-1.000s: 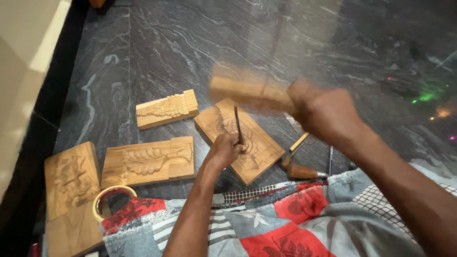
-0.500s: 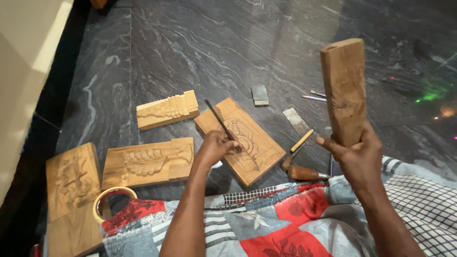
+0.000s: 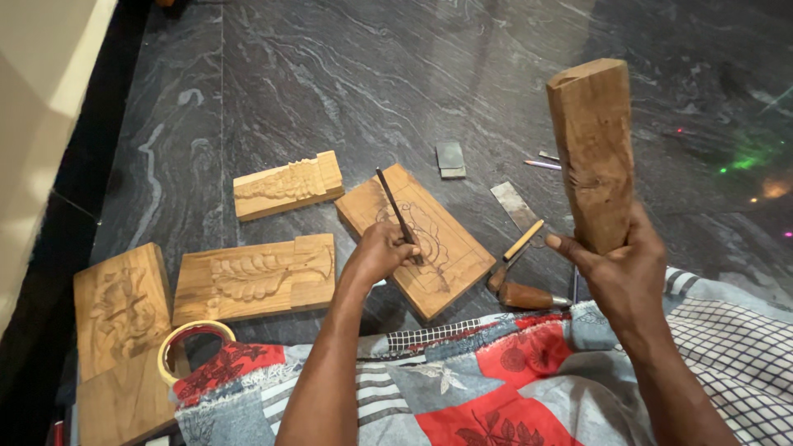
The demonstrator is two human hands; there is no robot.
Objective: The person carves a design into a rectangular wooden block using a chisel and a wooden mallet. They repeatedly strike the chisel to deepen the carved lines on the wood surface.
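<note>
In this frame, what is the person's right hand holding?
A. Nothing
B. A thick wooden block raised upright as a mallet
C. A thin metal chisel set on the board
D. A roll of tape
B: the right hand grips the lower end of a thick wooden block held upright above the floor, while the left hand holds the thin chisel on the carved board.

Dark marble floor (image 3: 347, 74). Three spare carved wood panels: small one (image 3: 285, 185), leaf-carved one (image 3: 256, 277), one far left (image 3: 122, 307). Tape roll (image 3: 178, 347) beside it. Grey sharpening stone (image 3: 450, 158), spare chisels (image 3: 520, 291), pencils (image 3: 545, 161), patchwork cloth (image 3: 496, 380).
</note>
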